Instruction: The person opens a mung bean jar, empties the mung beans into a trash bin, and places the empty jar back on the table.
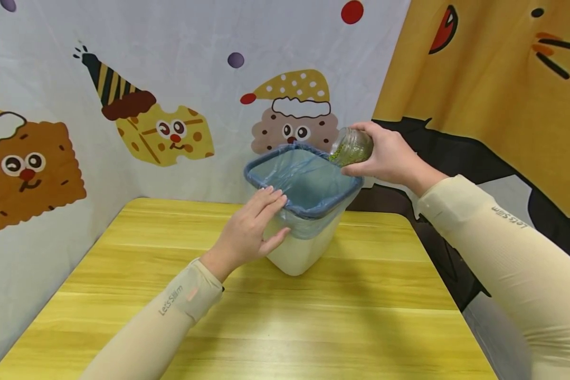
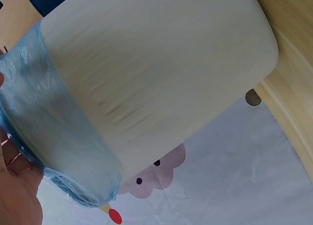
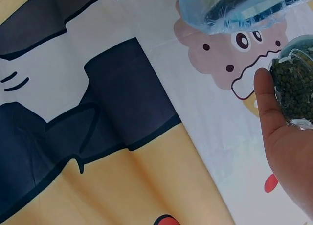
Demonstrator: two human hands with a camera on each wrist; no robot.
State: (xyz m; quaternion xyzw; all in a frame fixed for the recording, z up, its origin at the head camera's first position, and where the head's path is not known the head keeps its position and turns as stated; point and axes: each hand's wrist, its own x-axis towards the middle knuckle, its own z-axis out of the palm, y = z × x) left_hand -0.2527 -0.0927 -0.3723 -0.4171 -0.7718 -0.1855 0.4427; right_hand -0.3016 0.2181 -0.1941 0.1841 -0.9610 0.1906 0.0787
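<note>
A cream-white bin [image 1: 299, 256], lined with a thin blue plastic bag [image 1: 309, 227] folded over its rim, stands on the table. My left hand [image 1: 252, 224] touches the bin's near-left rim, fingers extended and the thumb lower down, by the outer wall. Part of that hand [image 2: 22, 195] also shows beside the bag in the left wrist view. At the far-right rim my right hand [image 1: 389, 155] grips a clear glass jar [image 1: 358, 148], tipped sideways with its mouth toward the bin. Small green bean-like grains [image 3: 298, 90] lie inside the jar. The bin's bottom is hidden.
The yellow wood-grain table [image 1: 285, 322] lies under the bin, its back edge against a white cloth [image 1: 190, 47] printed with cartoon snacks. A yellow and black printed curtain [image 1: 437, 95] hangs at the right.
</note>
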